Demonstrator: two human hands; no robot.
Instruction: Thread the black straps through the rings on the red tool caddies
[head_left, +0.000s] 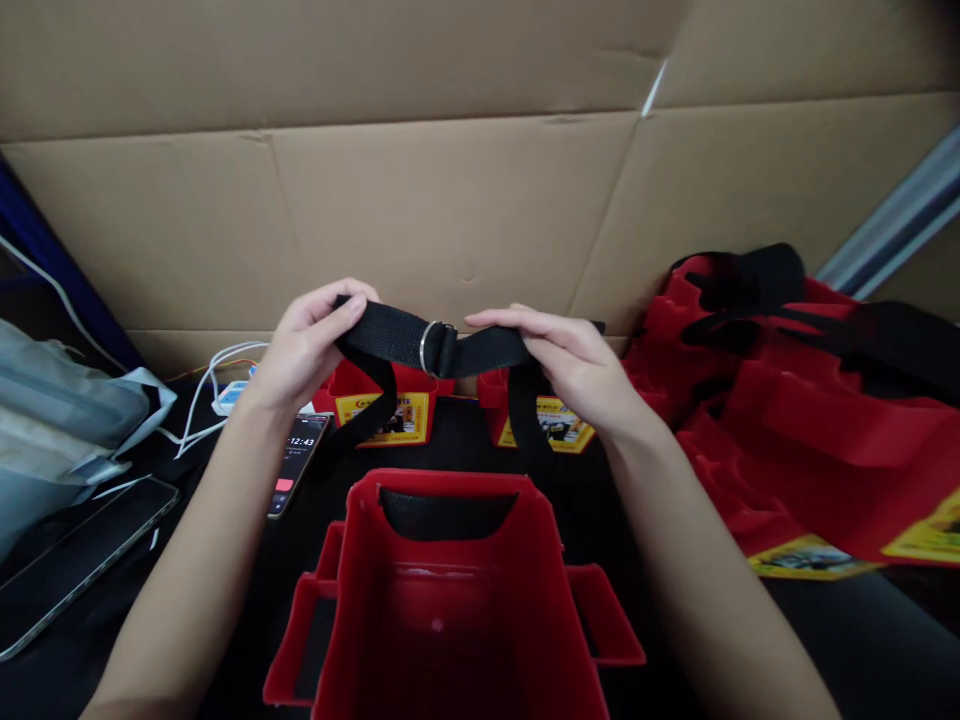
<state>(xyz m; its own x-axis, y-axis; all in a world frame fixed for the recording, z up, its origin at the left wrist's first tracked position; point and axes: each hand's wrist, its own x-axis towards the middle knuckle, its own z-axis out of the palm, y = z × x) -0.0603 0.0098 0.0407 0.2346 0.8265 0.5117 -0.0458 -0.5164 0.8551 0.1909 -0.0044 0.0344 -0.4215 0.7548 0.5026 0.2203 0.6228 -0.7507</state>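
Both hands are raised above the open red fabric tool bag on the dark counter. The left hand is closed over one end of the black woven webbing strap; the right hand pinches the other end, fingers flattened along it. A silver metal ring buckle sits on the strap between them.

Judged handling: the webbing is soft, light and limp, sagging wherever unsupported; it is best held close beside the rigid buckle. The bag looks light, with semi-stiff walls.

Writing: the black smartphone beside the left forearm reads "12:43". The yellow printed labels on the red pouches behind are too small to read.
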